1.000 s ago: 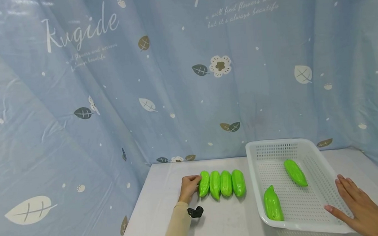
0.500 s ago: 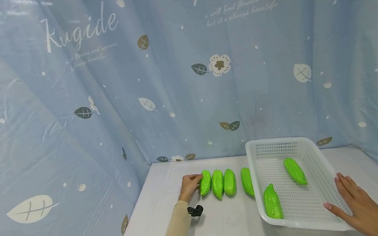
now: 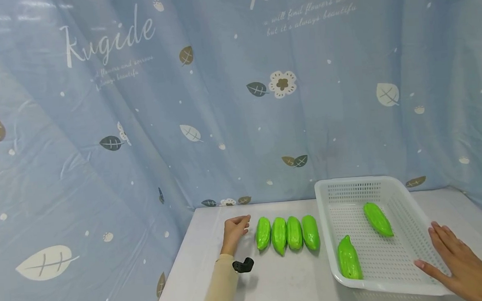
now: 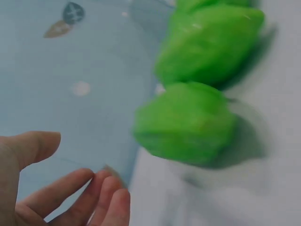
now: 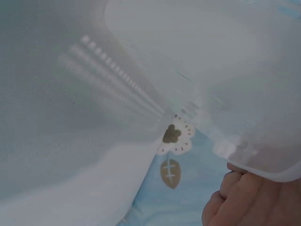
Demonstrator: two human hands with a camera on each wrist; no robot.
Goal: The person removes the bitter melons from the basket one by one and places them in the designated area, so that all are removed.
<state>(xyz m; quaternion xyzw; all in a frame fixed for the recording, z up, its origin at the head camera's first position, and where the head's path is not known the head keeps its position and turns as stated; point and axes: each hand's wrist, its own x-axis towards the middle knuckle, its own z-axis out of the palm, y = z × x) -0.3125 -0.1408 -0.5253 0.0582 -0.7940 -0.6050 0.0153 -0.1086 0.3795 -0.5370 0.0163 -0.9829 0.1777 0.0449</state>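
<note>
Several bright green, glossy, ridged toy gourds (image 3: pixel 279 235) lie side by side in a row on the white table. My left hand (image 3: pixel 234 231) is just left of the row, apart from the leftmost gourd (image 3: pixel 263 233), and holds nothing. In the left wrist view, its thumb and loosely bent fingers (image 4: pixel 70 197) stand apart beside the nearest gourd (image 4: pixel 186 123). On the right stands a white perforated plastic basket (image 3: pixel 327 237) with two gourds (image 3: pixel 378 219) inside. My right hand (image 3: pixel 463 256) rests at the basket's right rim, fingers straight, thumb over the inside.
A blue curtain (image 3: pixel 229 100) printed with leaves and flowers hangs behind the table (image 3: pixel 290 276) and along its left side. A black device (image 3: pixel 243 265) is worn on the left wrist. The basket stands close to the right end of the row.
The rightmost gourd rolled towards the basket, then came back beside its neighbour. My left hand has let go of the leftmost gourd and drawn away left. My right hand has stayed put.
</note>
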